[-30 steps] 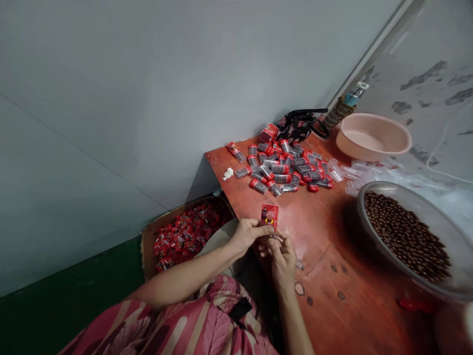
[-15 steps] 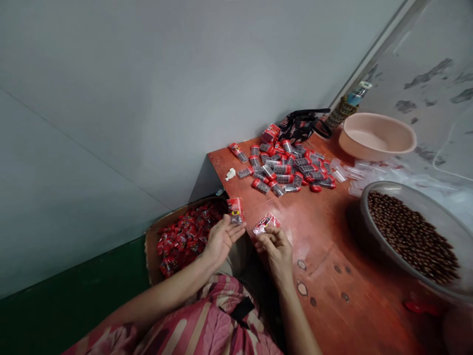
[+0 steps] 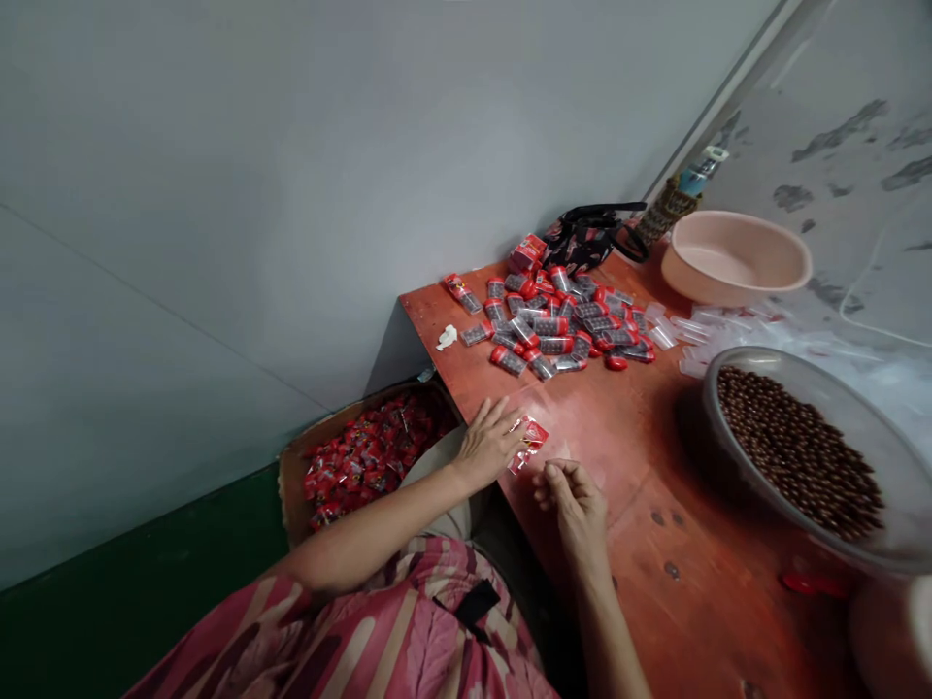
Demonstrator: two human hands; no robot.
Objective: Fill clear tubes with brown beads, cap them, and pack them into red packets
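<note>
My left hand [image 3: 489, 445] lies palm down at the table's left edge, its fingers stretched out. Its fingertips touch a shiny red clear-plastic packet [image 3: 537, 433] and cover part of it. Just right of the packet is my right hand [image 3: 579, 500], thumb and fingers curled together; whether anything small is between them is hidden. Several clear tubes with red caps and dark balls inside [image 3: 554, 325] lie in a heap farther back. Below the table's left edge stands a cardboard box [image 3: 293, 495] full of red packets [image 3: 364, 456].
A clear bowl [image 3: 717, 427] of brown balls [image 3: 801, 451] stands on the red table [image 3: 641, 437] at right. Behind it are empty clear tubes [image 3: 691, 330], a pink basin [image 3: 735, 262], a dark patterned bag [image 3: 582, 238] and a bottle [image 3: 691, 184]. A wall rises behind.
My left hand has moved right from beside the box onto the table and turned palm down; the packet on it is gone from it. My right hand has drawn back right, away from the other packet.
</note>
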